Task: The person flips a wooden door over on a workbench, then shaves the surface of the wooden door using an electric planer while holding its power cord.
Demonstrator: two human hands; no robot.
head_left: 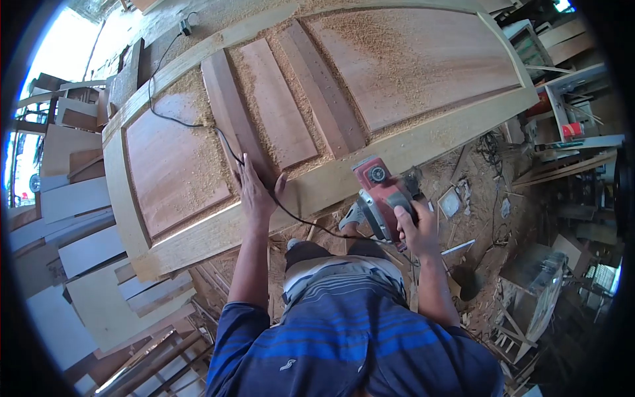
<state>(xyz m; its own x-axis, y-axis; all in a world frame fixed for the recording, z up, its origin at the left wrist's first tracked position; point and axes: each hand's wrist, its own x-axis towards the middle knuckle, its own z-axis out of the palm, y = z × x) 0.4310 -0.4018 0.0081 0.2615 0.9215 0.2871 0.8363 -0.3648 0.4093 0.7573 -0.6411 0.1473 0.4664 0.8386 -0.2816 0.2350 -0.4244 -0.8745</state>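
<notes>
A large wooden door panel [430, 135] lies flat before me, its recesses strewn with sawdust and shavings. My left hand [256, 192] rests on the near rail at the foot of a dark crosspiece [231, 109], fingers apart, with the black cord [301, 223] running past the thumb. My right hand [418, 228] is wrapped round the handle of a red power planer [383, 195]. The planer is held off the near edge of the door, above the floor, tilted on its side.
Cut boards [83, 251] are stacked at the left. Shavings and scraps litter the floor [450, 231] at the right, near a wooden stool-like frame [536, 284]. The cord crosses the door to a connector [185, 28] at the upper left.
</notes>
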